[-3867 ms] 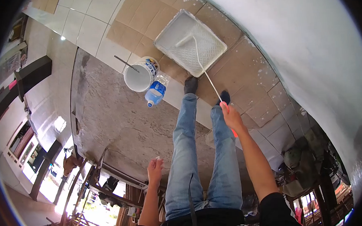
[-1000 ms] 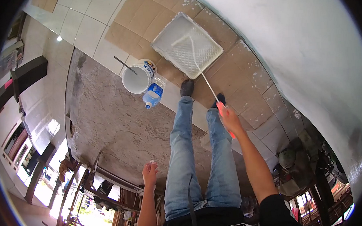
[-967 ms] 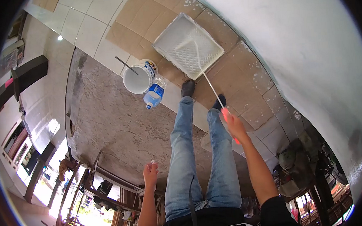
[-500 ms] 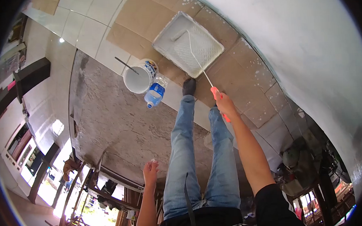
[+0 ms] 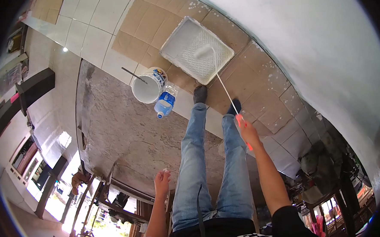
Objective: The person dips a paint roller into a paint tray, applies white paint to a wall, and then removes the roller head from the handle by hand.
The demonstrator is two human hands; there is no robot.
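My right hand (image 5: 249,133) is closed around the orange handle of a paint roller (image 5: 225,87). The roller's white head (image 5: 203,52) rests on the ridged slope of a white paint tray (image 5: 176,55), which holds pale paint at its far end. My left hand (image 5: 162,182) hangs beside my left leg with its fingers curled. A small whitish bit shows at its fingertips, too small to name. Left of the tray stand a white paint bucket (image 5: 145,93) with a dark stick (image 5: 132,74) leaning in it and a clear bottle with a blue label (image 5: 165,103).
Paint-spotted cardboard (image 5: 257,87) lies under the tray, along a pale wall (image 5: 323,47). White tiles (image 5: 95,37) border a rough concrete strip (image 5: 112,118) on the left. Dark wooden furniture (image 5: 121,210) stands at the lower left, with cluttered items (image 5: 317,163) at the lower right.
My right hand has drawn the roller back toward me, so its head moved from the tray's far end down the ridged slope. My left hand stays curled, slightly lower in view.
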